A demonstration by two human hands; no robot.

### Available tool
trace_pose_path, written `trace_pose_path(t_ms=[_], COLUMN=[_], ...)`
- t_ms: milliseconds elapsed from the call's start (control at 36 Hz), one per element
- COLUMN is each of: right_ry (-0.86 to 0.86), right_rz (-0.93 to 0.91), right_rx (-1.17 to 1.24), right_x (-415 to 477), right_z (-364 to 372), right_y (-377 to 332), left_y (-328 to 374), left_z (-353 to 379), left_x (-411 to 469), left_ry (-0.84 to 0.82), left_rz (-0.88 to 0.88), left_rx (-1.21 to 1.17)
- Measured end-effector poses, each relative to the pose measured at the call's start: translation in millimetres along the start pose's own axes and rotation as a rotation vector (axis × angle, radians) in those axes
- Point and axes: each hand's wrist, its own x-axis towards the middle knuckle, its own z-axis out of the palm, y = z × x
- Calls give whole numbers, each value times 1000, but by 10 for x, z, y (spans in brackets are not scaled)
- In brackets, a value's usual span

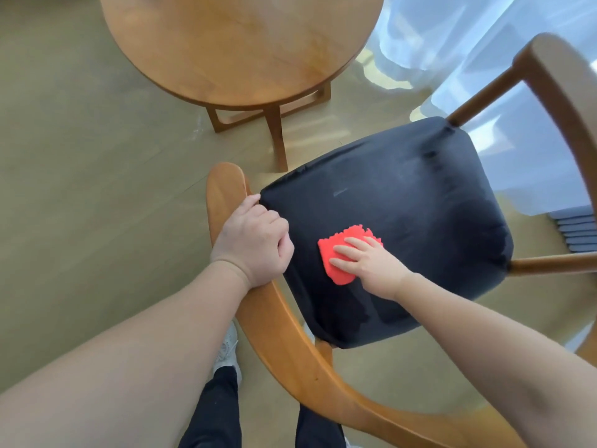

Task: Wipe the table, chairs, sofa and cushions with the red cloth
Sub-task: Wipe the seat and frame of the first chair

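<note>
A wooden chair [290, 344] with a curved arm rail and a black padded seat [403, 202] stands below me. My left hand [255, 240] grips the rail at its left end, fingers curled round the wood. On the near left part of the seat lies the red cloth [336, 253], folded small. My right hand [368, 257] presses it flat against the seat with straight fingers. The round wooden table [232, 43] stands beyond the chair at the top.
Table legs [274, 134] stand on the tan floor close to the chair's far left corner. White curtains [452, 43] hang at the upper right. A stack of grey slats [578, 231] lies at the right edge. My legs and a shoe [227, 354] are behind the rail.
</note>
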Motion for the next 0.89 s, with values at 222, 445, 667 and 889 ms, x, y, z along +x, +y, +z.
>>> trace_pose_path(t_ms=[222, 445, 667, 889], right_ry=[-143, -519, -111, 119], right_rz=[157, 84, 582, 785], right_rx=[147, 268, 1029, 595], right_x=[-504, -972, -358, 16], right_z=[633, 536, -315, -175], right_y=[-294, -313, -83, 56], left_y=[-34, -55, -51, -54], left_z=[-4, 11, 40, 71], left_x=[15, 42, 51, 74], left_ry=[-17, -29, 1, 70], left_rz=[20, 27, 21, 22], left_rx=[-5, -6, -49, -98])
